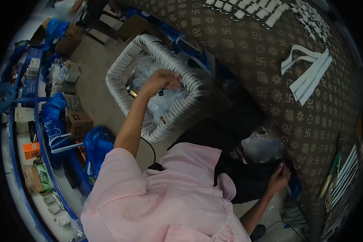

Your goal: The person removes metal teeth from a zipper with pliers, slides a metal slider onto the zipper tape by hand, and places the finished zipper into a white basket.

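Note:
My left hand [161,82] is above a white basket [127,54] whose rim is wrapped in white strips. Its fingers are loosely bent and apart, near the inner side of the rim, and nothing shows in them. Clear plastic bags [147,68] fill the basket, with small gold-coloured pieces [133,93] among them. Lower right, my right hand [280,177] is closed at the edge of black cloth [254,177] over my legs, with the thumb pressed on it. The far side of those fingers is hidden. A clear plastic bag [264,145] lies just beyond that hand.
A patterned brown cloth covers the table [266,80] on the right. White strips [310,76], rows of white tags [254,10] and bundled thin rods [345,177] lie there. Blue shelving [42,133] with boxes lines the left, beside a cardboard box [80,125] and blue bags [99,147].

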`<state>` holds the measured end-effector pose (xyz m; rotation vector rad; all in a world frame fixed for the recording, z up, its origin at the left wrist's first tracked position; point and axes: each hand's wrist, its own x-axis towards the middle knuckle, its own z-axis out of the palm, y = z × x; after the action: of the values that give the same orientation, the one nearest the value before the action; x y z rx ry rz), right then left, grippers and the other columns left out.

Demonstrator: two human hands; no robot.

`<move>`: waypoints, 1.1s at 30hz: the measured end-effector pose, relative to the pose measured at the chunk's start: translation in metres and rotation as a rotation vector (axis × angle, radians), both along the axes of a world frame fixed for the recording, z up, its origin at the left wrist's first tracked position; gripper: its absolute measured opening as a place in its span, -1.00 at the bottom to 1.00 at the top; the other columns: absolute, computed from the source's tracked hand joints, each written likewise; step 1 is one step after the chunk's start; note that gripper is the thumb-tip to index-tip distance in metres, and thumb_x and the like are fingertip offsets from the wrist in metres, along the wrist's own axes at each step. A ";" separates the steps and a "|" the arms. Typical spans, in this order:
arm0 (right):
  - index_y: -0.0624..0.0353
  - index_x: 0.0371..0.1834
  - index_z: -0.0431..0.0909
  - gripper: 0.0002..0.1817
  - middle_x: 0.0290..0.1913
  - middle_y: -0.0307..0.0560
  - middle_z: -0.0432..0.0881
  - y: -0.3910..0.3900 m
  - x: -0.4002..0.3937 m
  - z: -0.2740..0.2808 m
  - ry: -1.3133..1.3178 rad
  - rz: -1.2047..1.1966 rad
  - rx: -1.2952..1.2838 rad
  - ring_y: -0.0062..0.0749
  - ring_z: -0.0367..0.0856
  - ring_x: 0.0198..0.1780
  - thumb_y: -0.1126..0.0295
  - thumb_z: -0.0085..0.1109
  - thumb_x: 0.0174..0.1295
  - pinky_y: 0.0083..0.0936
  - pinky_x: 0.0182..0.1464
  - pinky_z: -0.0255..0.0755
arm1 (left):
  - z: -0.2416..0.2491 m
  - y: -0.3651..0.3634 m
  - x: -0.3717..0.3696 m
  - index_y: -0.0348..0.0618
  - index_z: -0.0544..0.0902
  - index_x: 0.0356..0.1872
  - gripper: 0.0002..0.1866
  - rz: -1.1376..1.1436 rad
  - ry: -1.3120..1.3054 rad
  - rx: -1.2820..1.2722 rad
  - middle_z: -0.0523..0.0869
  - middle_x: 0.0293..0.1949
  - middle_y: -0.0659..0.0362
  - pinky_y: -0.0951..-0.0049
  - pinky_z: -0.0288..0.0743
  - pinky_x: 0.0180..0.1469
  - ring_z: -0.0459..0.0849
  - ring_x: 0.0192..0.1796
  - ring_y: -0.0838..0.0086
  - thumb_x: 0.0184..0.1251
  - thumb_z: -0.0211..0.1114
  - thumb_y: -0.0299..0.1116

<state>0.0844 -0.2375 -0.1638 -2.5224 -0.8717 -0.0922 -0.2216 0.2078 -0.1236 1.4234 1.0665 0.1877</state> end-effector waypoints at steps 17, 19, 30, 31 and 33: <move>0.42 -0.12 0.55 -0.68 -0.15 0.25 0.61 0.008 0.016 0.017 0.194 -0.018 -0.293 -0.06 0.62 -0.15 0.33 0.03 0.27 -0.33 -0.09 0.45 | -0.295 -0.029 0.083 -0.15 0.23 0.31 -0.43 -0.640 0.884 1.309 0.06 0.38 -0.11 -0.18 -0.08 0.29 -0.05 0.43 -0.01 0.31 -0.03 -0.15; 0.40 -0.14 0.57 -0.70 -0.17 0.24 0.62 0.013 0.015 0.012 0.119 0.015 -0.334 -0.04 0.62 -0.17 0.34 0.04 0.25 -0.33 -0.12 0.46 | -0.275 -0.011 0.097 -0.13 0.19 0.34 -0.41 -0.817 0.986 1.201 0.01 0.40 -0.12 -0.22 -0.15 0.30 -0.11 0.44 -0.01 0.32 -0.08 -0.12; 0.18 -0.38 0.63 -0.76 -0.40 0.04 0.63 0.007 0.021 -0.026 -0.786 0.218 -0.880 -0.16 0.62 -0.34 0.29 0.02 0.27 -0.32 -0.31 0.48 | -0.259 0.074 0.103 0.00 0.36 0.28 -0.21 -0.660 1.232 0.518 0.22 0.35 0.01 -0.21 -0.15 0.30 -0.01 0.42 -0.04 0.07 0.10 0.28; 0.16 -0.42 0.61 -0.76 -0.45 0.00 0.61 0.017 0.017 -0.020 -0.862 0.271 -0.914 -0.16 0.61 -0.39 0.28 0.02 0.27 -0.32 -0.35 0.48 | -0.257 0.076 0.105 0.00 0.37 0.27 -0.20 -0.702 1.202 0.487 0.24 0.34 0.01 -0.19 -0.12 0.30 0.02 0.41 -0.03 0.06 0.10 0.28; 0.13 -0.46 0.60 -0.75 -0.49 -0.03 0.59 0.028 0.015 -0.015 -0.936 0.322 -0.959 -0.16 0.60 -0.43 0.27 0.03 0.27 -0.33 -0.38 0.48 | -0.248 0.078 0.108 -0.01 0.38 0.25 -0.20 -0.781 1.132 0.421 0.29 0.31 0.00 -0.17 -0.07 0.28 0.09 0.38 -0.01 0.04 0.11 0.29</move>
<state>0.0990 -0.2092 -0.1785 -3.1141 -2.0634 -1.0276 -0.1135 0.2860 -0.3719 2.3016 1.2617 -1.1404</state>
